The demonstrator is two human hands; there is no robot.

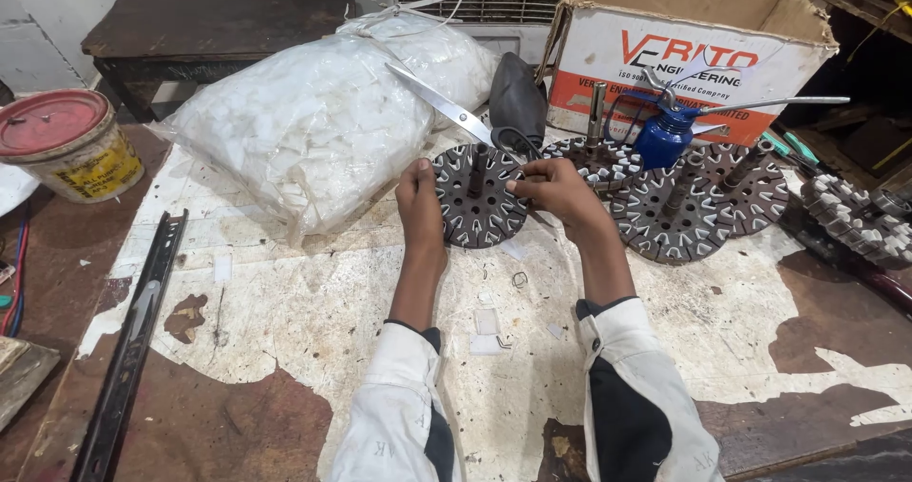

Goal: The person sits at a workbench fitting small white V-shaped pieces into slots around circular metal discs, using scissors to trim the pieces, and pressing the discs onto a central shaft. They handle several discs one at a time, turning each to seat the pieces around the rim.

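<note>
Slotted stator disc (478, 195), dark grey metal, round, with a ring of white-lined notches and a short shaft rising from its centre, lies flat on the desk (313, 302) just ahead of me, and I have both hands on it. My left hand (419, 197) grips its rim at nine o'clock, fingers curled over the edge. My right hand (556, 186) pinches together at its three o'clock edge, fingertips on the rim.

By size: the desk is widest, rough brown wood under a torn, stained white sheet. At eleven o'clock of the disc a bulging clear plastic bag (323, 116) of white paper strips sits close against it. At one o'clock stands an open cardboard box (684, 36), white and orange on its face. A long black metal rail (133, 340) lies along the desk's left side, at eight o'clock. At ten o'clock, well apart, is a yellow tin with a red lid (65, 142). More slotted discs (679, 207) overlap at three o'clock, just beyond my right wrist. A blue oil can (667, 132) with a thin spout stands behind them. Scissors (451, 112) rest at twelve o'clock, blades on the bag. Small white paper scraps (486, 322) lie at six o'clock between my sleeves.
</note>
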